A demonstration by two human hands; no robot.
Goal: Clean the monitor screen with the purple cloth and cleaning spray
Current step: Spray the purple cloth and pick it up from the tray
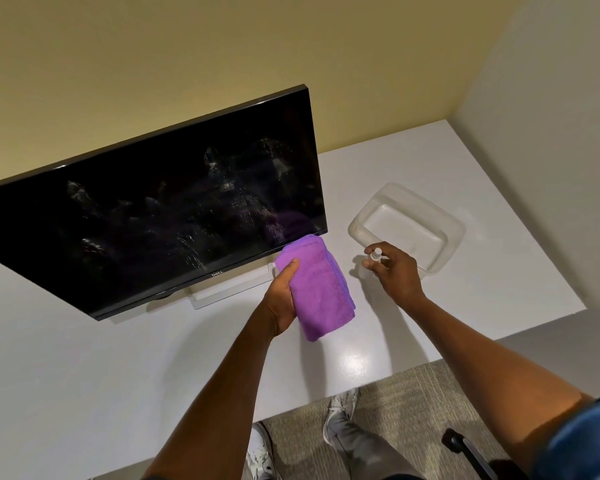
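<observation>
A black monitor (146, 202) stands on the white desk, its dark screen speckled with wet spray droplets and smears. My left hand (282, 298) holds a folded purple cloth (317, 289) just below the screen's lower right corner; the cloth's top edge touches that corner. My right hand (394, 271) grips a small clear spray bottle (374, 256) with a white nozzle, held low over the desk to the right of the cloth. Most of the bottle is hidden by my fingers.
A clear plastic tray (458, 233) sits on the white desk (84, 375) just behind my right hand. The monitor's clear stand base (229, 292) lies under the screen. Walls close in behind and to the right. My legs and carpet show below the desk edge.
</observation>
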